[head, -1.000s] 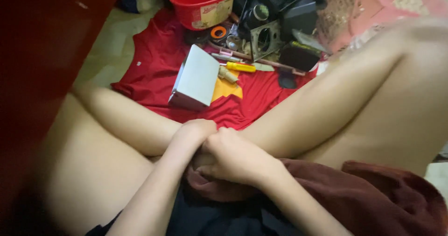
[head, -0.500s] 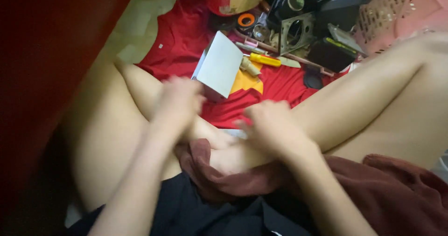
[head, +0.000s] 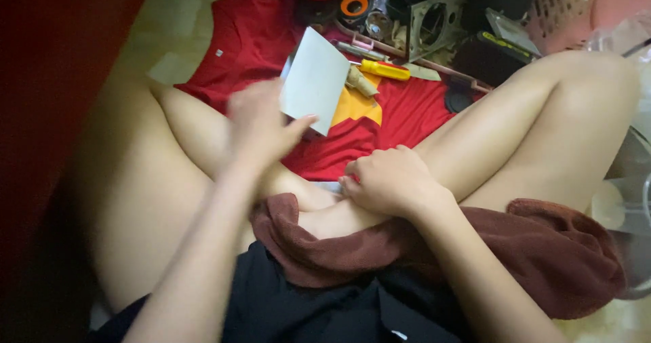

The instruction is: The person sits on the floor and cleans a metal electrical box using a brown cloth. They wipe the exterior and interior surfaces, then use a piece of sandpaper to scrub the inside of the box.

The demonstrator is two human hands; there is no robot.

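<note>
Head view looks down on me sitting cross-legged on the floor, with my left hand [head: 261, 122] lifted and blurred by motion, its thumb reaching out to the lower edge of a pale grey flat box [head: 314, 80]. My left grip touches that box at its near corner rather than closing around it; fingers look loosely spread, so I judge the grip released, only steadying the box. It stands tilted on one edge over the red cloth [head: 258, 34], leaning toward the tools, probably because it is propped there and not laid flat.

My right hand [head: 388, 180] lies low on my ankle, fingers curled inward in a loose clench. Whether anything small sits inside that grip I cannot tell; the fingers hide the palm. It rests just above a brown towel [head: 542, 248] draped across my lap, which likely keeps my legs covered while I work.

Beyond the box lie 1 yellow-handled screwdriver [head: 384, 69], a small tan roll [head: 360, 82] touching a yellow patch of fabric [head: 357, 107], an orange tape roll [head: 354, 5] and a grey metal frame [head: 437, 24]. All of it sits clustered at the far edge of the cloth, within reach.
</note>
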